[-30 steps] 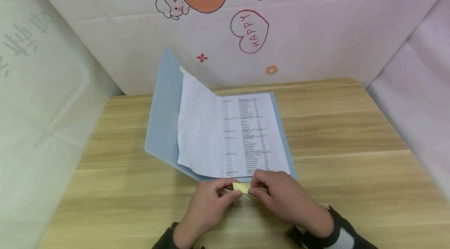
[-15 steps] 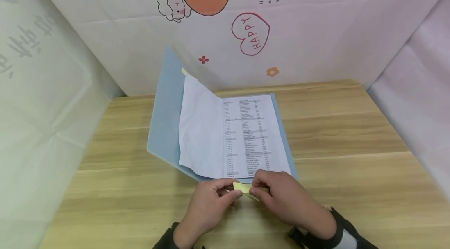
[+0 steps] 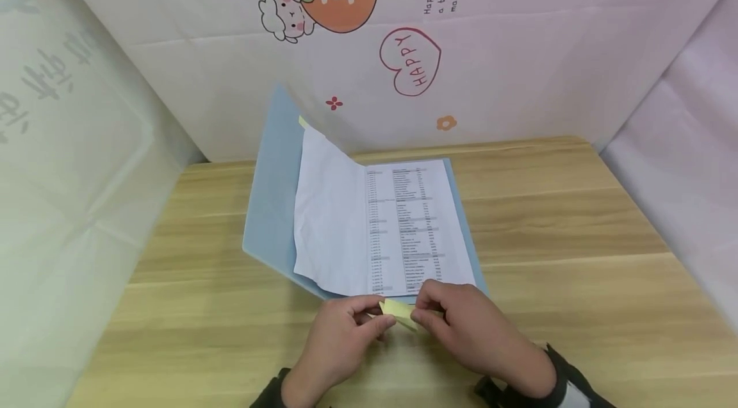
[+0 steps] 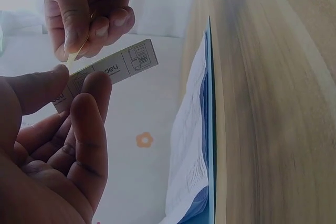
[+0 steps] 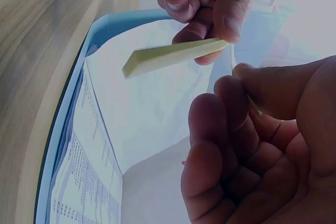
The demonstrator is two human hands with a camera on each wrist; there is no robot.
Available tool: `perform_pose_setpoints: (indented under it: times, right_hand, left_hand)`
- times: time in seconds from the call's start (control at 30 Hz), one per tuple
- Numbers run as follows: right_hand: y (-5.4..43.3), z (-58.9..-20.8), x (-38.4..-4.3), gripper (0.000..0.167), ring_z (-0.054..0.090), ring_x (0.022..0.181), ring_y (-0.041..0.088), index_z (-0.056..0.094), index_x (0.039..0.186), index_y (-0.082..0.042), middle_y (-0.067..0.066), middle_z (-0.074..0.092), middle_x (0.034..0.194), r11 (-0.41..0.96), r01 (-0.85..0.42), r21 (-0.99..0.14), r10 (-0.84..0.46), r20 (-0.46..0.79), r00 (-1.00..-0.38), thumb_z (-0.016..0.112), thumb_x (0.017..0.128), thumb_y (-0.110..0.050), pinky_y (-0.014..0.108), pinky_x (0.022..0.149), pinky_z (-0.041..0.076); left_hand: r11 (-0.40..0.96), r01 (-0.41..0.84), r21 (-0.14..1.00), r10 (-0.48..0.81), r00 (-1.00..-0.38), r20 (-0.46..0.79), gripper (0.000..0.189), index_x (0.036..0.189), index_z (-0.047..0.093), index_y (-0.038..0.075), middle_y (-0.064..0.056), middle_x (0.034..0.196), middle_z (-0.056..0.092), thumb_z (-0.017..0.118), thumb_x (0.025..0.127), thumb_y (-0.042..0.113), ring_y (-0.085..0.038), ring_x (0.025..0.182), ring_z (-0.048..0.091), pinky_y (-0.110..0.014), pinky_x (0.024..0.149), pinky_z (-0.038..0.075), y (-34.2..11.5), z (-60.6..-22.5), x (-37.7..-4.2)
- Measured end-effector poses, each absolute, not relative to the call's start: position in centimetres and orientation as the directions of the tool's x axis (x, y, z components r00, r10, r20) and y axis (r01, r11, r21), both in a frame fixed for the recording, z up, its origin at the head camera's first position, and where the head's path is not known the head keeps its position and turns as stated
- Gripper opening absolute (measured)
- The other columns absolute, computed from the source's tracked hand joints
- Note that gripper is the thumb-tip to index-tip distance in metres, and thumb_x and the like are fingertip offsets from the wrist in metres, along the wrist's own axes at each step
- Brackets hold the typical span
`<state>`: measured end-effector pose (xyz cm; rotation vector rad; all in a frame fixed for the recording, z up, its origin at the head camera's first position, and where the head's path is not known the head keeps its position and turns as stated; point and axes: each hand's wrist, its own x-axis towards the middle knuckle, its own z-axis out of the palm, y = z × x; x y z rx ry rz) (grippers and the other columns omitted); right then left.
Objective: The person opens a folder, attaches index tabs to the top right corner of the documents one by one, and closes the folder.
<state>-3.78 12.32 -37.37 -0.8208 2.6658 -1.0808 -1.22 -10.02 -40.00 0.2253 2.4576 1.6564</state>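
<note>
Near the front edge of an open light-blue folder (image 3: 268, 203), my left hand (image 3: 340, 337) pinches a slim pad of yellow sticky notes (image 4: 140, 59) between thumb and fingers. Its printed backing shows in the left wrist view, and its thick yellow edge in the right wrist view. My right hand (image 3: 469, 328) pinches the end of the top sticky note (image 3: 399, 310), which bends up away from the pad at that end. The sheet's other end stays at the left thumb. Right fingers hide part of the sheet.
Inside the folder lie white papers, one a printed list (image 3: 403, 228); a blank sheet (image 3: 331, 216) leans against the raised left cover. A yellow tab (image 3: 302, 122) sticks out at that cover's top. Behind the wooden table (image 3: 553, 222) hangs a printed white cloth (image 3: 507, 75).
The right hand has drawn the top note slightly farther to the right and up from the pad, whose end now shows below it. The head view has tilted up a little.
</note>
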Motion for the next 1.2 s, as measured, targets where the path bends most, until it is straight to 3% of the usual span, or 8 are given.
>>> perform_pose_setpoints:
  times: [0.23, 0.53, 0.8, 1.0, 1.2]
  right_hand:
    - [13.2, -37.2, -4.0, 0.019, 0.042, 0.056, 0.001, 0.057, 0.082, -0.026, -0.018, 0.048, 0.065, 0.639, -0.415, -0.648, -0.487, 0.077, -0.87, 0.071, 0.094, -0.024, 0.024, 0.051, 0.038]
    - [14.9, -36.2, -4.5, 0.018, 0.04, 0.054, 0.002, 0.058, 0.082, -0.025, -0.015, 0.046, 0.063, 0.707, -0.354, -0.612, -0.412, 0.051, -0.91, 0.072, 0.093, -0.022, 0.024, 0.049, 0.036]
    - [16.8, -35.9, -4.5, 0.018, 0.04, 0.054, 0.003, 0.058, 0.083, -0.023, -0.014, 0.045, 0.064, 0.732, -0.321, -0.6, -0.364, 0.055, -0.93, 0.071, 0.094, -0.018, 0.024, 0.049, 0.036]
    - [17.3, -36.3, -4.6, 0.015, 0.041, 0.055, 0.004, 0.058, 0.086, -0.022, -0.013, 0.049, 0.067, 0.735, -0.289, -0.614, -0.364, 0.003, -0.932, 0.069, 0.096, -0.021, 0.024, 0.049, 0.036]
    - [17.4, -36.4, -4.4, 0.015, 0.04, 0.055, 0.004, 0.059, 0.085, -0.023, -0.013, 0.047, 0.065, 0.738, -0.287, -0.611, -0.358, 0.006, -0.934, 0.07, 0.096, -0.022, 0.024, 0.049, 0.037]
  left_hand:
    - [0.313, 0.002, 0.95, 0.19, -0.98, -0.061, 0.019, 0.1, 0.072, 0.01, 0.004, 0.072, 0.069, 0.075, 0.09, 0.026, -0.021, 0.062, 0.067, -0.023, 0.052, 0.045, -10.5, -39.8, -1.4]
    - [0.341, 0.078, 0.937, 0.27, -0.963, -0.018, 0.016, 0.092, 0.057, 0.013, 0.006, 0.07, 0.061, 0.07, 0.085, 0.007, -0.008, 0.06, 0.057, -0.023, 0.053, 0.045, -10.0, -39.7, -1.6]
    - [0.46, 0.272, 0.846, 0.473, -0.881, 0.026, 0.022, 0.085, 0.051, 0.017, 0.014, 0.075, 0.054, 0.071, 0.082, 0.009, 0.002, 0.063, 0.053, -0.019, 0.056, 0.046, -7.1, -40.2, -1.8]
    - [0.587, 0.378, 0.716, 0.602, -0.795, -0.075, 0.024, 0.084, 0.051, 0.018, 0.014, 0.069, 0.047, 0.075, 0.085, 0.012, 0.001, 0.059, 0.044, -0.016, 0.054, 0.039, -4.7, -40.9, -1.5]
    - [0.733, 0.433, 0.525, 0.606, -0.767, -0.213, 0.016, 0.089, 0.061, 0.018, 0.01, 0.069, 0.047, 0.076, 0.085, 0.014, -0.005, 0.058, 0.042, -0.021, 0.054, 0.037, -3.8, -41.5, -0.8]
